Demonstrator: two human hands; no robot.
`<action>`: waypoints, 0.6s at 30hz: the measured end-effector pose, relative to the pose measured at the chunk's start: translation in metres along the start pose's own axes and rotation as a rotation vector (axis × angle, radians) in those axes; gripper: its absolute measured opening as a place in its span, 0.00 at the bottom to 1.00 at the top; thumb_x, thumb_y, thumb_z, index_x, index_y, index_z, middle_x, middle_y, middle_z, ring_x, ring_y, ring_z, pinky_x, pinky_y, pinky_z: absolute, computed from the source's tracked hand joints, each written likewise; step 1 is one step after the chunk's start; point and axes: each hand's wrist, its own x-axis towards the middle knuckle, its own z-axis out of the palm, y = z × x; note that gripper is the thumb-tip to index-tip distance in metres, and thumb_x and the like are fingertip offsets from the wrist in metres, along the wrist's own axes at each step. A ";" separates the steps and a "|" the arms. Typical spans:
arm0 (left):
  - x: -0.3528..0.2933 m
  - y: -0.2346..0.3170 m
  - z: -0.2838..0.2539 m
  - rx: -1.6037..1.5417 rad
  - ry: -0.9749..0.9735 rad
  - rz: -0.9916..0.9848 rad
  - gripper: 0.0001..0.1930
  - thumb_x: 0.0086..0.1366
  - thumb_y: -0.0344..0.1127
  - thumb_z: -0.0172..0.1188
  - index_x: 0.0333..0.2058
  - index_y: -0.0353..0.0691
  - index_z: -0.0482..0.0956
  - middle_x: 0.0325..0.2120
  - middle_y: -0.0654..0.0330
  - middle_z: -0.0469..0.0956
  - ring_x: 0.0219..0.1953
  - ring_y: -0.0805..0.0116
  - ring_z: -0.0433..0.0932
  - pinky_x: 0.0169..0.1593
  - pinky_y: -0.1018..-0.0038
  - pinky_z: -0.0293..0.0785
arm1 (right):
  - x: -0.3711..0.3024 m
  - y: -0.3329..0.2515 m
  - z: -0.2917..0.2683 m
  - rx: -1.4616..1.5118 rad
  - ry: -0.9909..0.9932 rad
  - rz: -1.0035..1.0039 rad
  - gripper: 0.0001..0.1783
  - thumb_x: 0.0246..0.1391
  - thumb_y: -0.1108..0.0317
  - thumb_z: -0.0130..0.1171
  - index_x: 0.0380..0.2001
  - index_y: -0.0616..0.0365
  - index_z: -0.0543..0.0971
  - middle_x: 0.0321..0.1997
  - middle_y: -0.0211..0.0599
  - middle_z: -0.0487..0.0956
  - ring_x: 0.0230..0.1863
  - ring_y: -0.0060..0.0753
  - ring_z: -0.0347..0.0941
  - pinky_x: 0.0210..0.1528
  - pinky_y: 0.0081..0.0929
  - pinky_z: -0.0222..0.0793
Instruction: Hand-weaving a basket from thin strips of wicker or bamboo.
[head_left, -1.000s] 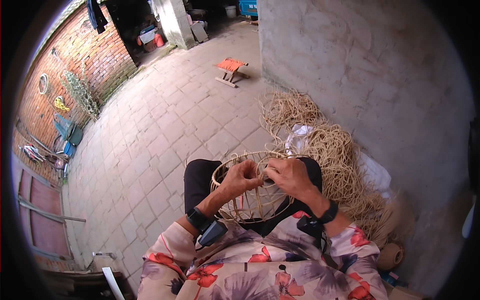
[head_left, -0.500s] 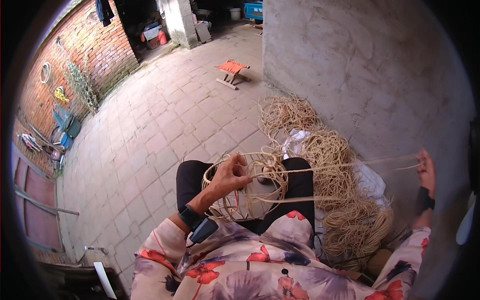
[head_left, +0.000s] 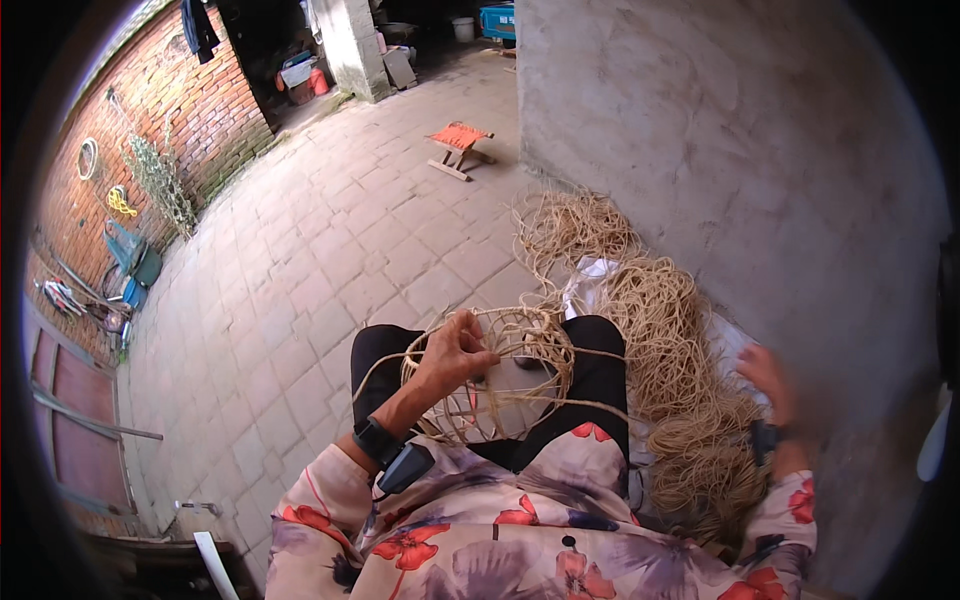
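Observation:
Between my knees rests a round, open, basket-like work [head_left: 563,340] of straw-coloured cord, its strands looped and crossing. My left hand [head_left: 456,358] is over its left part, thumb and fingertips pinched together on a strand of the cord. Loose lengths of cord [head_left: 597,352] run from the work over my right thigh. My right hand [head_left: 770,383] is off to the right, over the near wall side of a big cord heap [head_left: 650,310]. Motion blurs its fingers, so I cannot make out whether it holds anything.
White sacking [head_left: 590,285] lies under the cord heap, which runs along the grey plastered wall [head_left: 720,130]. A folding stool with an orange seat [head_left: 460,137] stands ahead on the paved floor [head_left: 300,250]. At far left, a brick wall [head_left: 180,120] has coiled hoses hanging on it.
My right hand has moved inward and down from the far right. The cord that stretched taut to it now hangs slack over my right thigh. My left hand keeps its place on the work.

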 end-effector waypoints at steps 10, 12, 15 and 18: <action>0.002 0.000 0.010 0.037 0.010 0.052 0.18 0.48 0.27 0.68 0.31 0.37 0.64 0.20 0.57 0.77 0.24 0.73 0.77 0.27 0.77 0.72 | -0.038 -0.226 0.202 -0.554 -0.224 -0.761 0.08 0.50 0.63 0.59 0.27 0.56 0.77 0.29 0.36 0.74 0.39 0.38 0.70 0.41 0.34 0.62; 0.002 0.000 0.010 0.060 0.002 0.032 0.18 0.48 0.26 0.67 0.31 0.37 0.64 0.20 0.57 0.77 0.23 0.73 0.77 0.26 0.77 0.72 | -0.023 -0.192 0.177 -0.243 -0.515 -0.815 0.09 0.53 0.65 0.54 0.27 0.59 0.78 0.30 0.36 0.76 0.37 0.34 0.72 0.40 0.31 0.65; 0.001 0.002 0.013 0.079 -0.017 -0.008 0.17 0.48 0.27 0.67 0.30 0.37 0.64 0.19 0.57 0.77 0.22 0.73 0.77 0.26 0.77 0.72 | -0.001 -0.114 0.096 0.296 -0.464 -0.139 0.10 0.53 0.72 0.49 0.23 0.61 0.78 0.29 0.31 0.77 0.32 0.24 0.74 0.35 0.23 0.70; -0.002 0.004 0.020 0.018 -0.043 0.009 0.17 0.49 0.27 0.67 0.30 0.37 0.64 0.19 0.57 0.77 0.22 0.73 0.77 0.25 0.76 0.72 | 0.016 -0.038 0.015 -0.250 -0.110 0.261 0.10 0.49 0.66 0.54 0.29 0.63 0.78 0.34 0.41 0.79 0.36 0.36 0.77 0.38 0.30 0.71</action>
